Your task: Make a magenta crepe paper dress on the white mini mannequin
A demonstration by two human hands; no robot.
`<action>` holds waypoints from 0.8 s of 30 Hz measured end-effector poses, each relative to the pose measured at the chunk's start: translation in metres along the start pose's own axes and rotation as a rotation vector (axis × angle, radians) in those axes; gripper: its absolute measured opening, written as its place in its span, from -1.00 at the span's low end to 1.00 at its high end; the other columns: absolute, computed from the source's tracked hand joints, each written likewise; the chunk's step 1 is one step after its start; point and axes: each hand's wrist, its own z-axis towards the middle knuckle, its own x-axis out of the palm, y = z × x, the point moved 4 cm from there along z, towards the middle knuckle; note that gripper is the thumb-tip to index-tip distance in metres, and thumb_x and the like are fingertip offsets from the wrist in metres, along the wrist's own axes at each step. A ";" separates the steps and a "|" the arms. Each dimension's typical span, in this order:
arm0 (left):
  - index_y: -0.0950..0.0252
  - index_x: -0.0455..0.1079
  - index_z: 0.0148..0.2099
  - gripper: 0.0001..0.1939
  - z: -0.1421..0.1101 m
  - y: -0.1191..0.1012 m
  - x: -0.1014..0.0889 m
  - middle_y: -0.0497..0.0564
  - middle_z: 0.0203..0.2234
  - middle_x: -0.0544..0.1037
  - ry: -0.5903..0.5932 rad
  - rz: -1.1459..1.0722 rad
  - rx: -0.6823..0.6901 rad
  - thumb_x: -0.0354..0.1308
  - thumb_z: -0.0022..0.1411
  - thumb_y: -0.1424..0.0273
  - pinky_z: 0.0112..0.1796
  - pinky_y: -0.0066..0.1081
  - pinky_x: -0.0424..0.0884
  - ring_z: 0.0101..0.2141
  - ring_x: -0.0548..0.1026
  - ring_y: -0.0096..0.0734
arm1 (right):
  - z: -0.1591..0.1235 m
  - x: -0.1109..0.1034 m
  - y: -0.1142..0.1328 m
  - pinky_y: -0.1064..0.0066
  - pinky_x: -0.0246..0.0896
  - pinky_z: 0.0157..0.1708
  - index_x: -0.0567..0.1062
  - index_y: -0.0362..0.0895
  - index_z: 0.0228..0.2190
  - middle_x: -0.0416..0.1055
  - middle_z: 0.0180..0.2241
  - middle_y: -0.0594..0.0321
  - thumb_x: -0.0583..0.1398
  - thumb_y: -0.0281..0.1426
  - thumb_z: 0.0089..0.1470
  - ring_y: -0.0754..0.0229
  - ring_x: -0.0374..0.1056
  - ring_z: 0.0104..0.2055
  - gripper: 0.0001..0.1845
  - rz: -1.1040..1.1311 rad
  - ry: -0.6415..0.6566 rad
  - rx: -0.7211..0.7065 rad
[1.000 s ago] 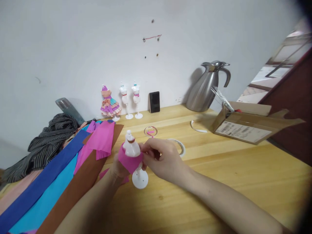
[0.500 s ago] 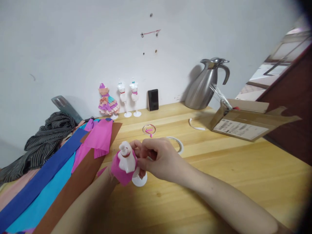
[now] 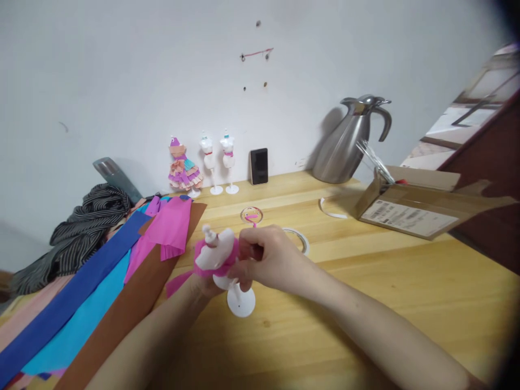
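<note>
In the head view, a small white dress form (image 3: 223, 249) on a round white base is tilted in front of me. A strip of pink crepe paper (image 3: 231, 262) is wrapped around its torso. My left hand (image 3: 209, 285) is closed on the dress form from behind and below; most of its fingers are hidden. At the form's right side, my right hand (image 3: 270, 257) is closed, thumb and fingers pinching the pink paper's edge. Another pink piece (image 3: 179, 283) shows beside my left wrist.
Coloured crepe paper sheets (image 3: 93, 303) and a striped cloth (image 3: 89, 216) cover the left side. Along the wall stand a dressed form (image 3: 184, 170), two bare forms, a phone (image 3: 259, 166) and a steel jug (image 3: 345, 143). A tape roll (image 3: 303, 241) and cardboard box (image 3: 410, 211) lie right.
The dress form has tipped and turned, and its base shows more. The pink paper now passes across the torso's front. My right hand stays at its side; the view has shifted slightly.
</note>
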 end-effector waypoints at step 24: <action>0.30 0.39 -0.46 -0.72 0.015 -0.015 0.012 -0.06 -0.58 0.45 -0.102 -0.086 0.064 0.39 -0.13 0.27 -0.28 -0.33 0.44 -0.32 0.51 -0.24 | -0.001 0.005 -0.003 0.41 0.21 -0.46 0.56 -0.18 -0.17 0.46 -0.49 0.22 0.07 -0.53 0.11 0.25 0.33 -0.48 -0.68 -0.318 -0.206 -0.499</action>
